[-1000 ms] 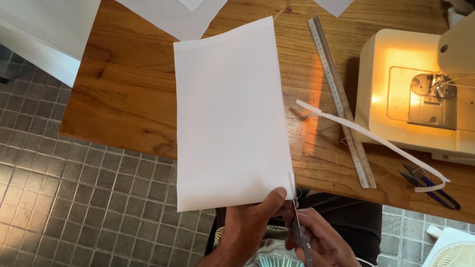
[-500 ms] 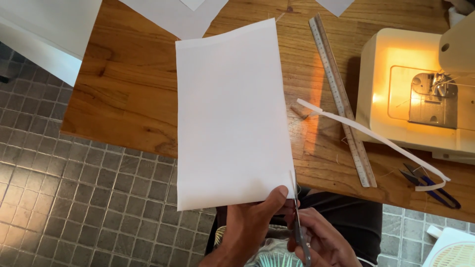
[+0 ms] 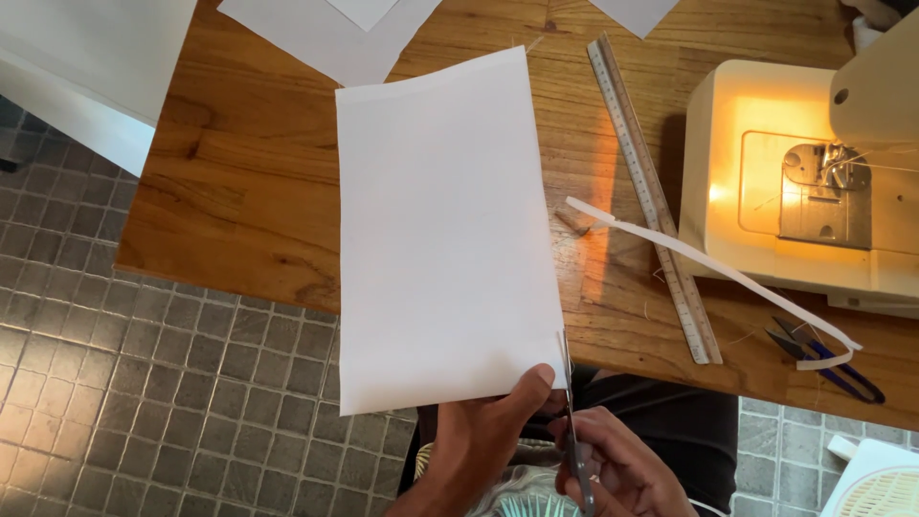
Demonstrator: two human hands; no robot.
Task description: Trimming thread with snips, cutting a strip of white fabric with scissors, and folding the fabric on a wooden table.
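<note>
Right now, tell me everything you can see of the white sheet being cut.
The white sheet is a plain, blank rectangle, thin like paper or stiff fabric, held flat and slightly tilted above the wooden table. The left hand pinches its lower right corner, thumb on top. Scissors in the right hand meet its right edge at the bottom. A narrow fold or seam line runs along its top edge.

Wood table (image 3: 239, 220), grey tile floor (image 3: 144, 412)

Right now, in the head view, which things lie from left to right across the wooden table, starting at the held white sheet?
White sheet → loose white strip → metal ruler at its lower end → small blue snips → sewing machine.
</note>
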